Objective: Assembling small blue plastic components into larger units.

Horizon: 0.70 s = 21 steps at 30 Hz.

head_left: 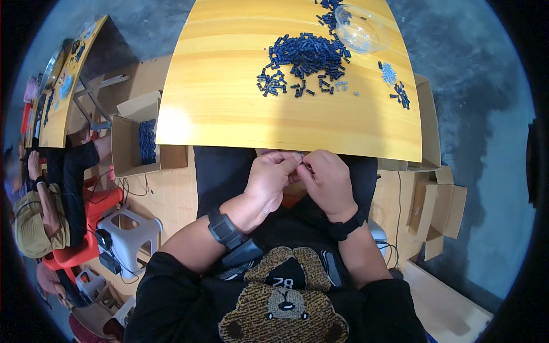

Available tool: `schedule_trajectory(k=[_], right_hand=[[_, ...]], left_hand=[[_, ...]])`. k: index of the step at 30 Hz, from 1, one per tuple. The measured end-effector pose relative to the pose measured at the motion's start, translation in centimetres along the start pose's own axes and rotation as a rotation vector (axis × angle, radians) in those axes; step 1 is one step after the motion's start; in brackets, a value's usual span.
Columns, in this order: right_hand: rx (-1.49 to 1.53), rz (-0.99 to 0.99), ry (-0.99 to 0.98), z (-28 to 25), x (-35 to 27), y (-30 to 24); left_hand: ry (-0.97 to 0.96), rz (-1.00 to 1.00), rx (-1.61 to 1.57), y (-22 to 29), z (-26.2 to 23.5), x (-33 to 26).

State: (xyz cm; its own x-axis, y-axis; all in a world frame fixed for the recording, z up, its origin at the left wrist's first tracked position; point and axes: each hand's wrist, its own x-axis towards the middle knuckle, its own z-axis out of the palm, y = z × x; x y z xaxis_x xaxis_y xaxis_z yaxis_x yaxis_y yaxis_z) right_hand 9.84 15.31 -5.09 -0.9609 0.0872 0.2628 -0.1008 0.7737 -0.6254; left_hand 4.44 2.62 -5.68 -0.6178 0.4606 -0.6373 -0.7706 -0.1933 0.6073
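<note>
My left hand point(269, 178) and my right hand point(330, 182) meet just off the front edge of the yellow wooden table point(274, 126). Thumbs and fingers are pinched together at one spot. Something tiny may be between the fingertips, but it is too small and covered to name. Farther up the tabletop lies a heap of small dark-blue or black cylindrical parts point(309, 54), with a looser cluster point(271, 83) at its left. To the right are small pale, clear-looking pieces point(389, 73) and another little group of dark parts point(402, 96).
A clear round plastic bowl point(361, 35) stands at the table's far right. Cardboard boxes are on both sides: one holding dark items point(130, 146) at left, another point(437, 214) at right. A grey plastic stool point(131, 234) and a seated person point(43, 220) are at left.
</note>
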Motion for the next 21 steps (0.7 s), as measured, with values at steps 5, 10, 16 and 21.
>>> schedule_trajectory(k=[5,10,16,21], right_hand=[[-0.005,-0.009,-0.013,0.0,0.0,0.3],[-0.008,-0.028,0.013,0.1,0.1,0.2],[-0.007,-0.035,0.039,0.2,0.3,0.3],[-0.006,-0.007,-0.012,-0.3,0.7,-0.3]], left_hand=[[0.067,0.006,-0.05,-0.8,0.2,0.4],[0.051,0.028,-0.051,-0.6,0.3,0.2],[0.044,0.034,-0.122,-0.9,0.0,0.8],[0.004,0.008,-0.03,0.4,-0.2,0.2]])
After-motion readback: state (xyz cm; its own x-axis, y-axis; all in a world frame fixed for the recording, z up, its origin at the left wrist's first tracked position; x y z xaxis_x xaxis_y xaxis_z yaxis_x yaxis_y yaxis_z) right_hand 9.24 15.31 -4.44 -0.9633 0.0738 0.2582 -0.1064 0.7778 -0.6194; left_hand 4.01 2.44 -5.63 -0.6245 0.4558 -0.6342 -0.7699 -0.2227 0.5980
